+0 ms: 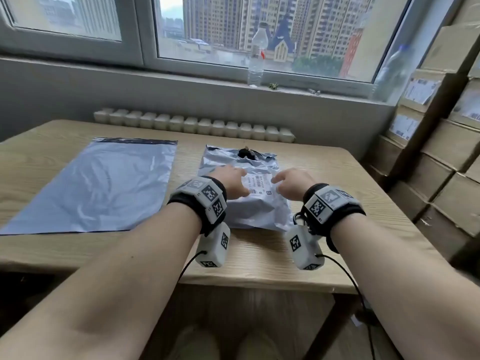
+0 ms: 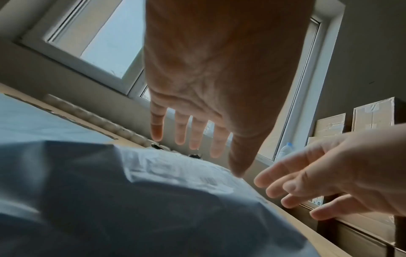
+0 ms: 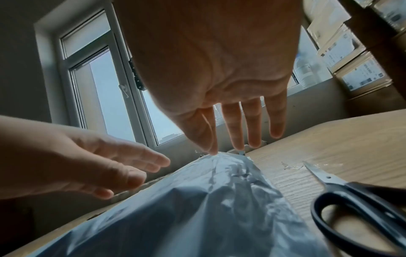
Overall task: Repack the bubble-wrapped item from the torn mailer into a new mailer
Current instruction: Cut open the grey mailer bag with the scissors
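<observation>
The torn mailer (image 1: 255,201) is grey, crumpled and bulging, with a white label on top and a dark hole near its far edge. The new mailer (image 1: 104,185) lies flat, well apart on its left.

head overhead, wrists close, sharing torn mailer (image 1: 241,188)

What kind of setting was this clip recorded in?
Probably a small packing or shipping room in a high-rise. Labelled cardboard cartons are stacked along the right wall, a torn mailer with a shipping label and a new mailer lie on the wooden table, and the window overlooks apartment towers.
</observation>
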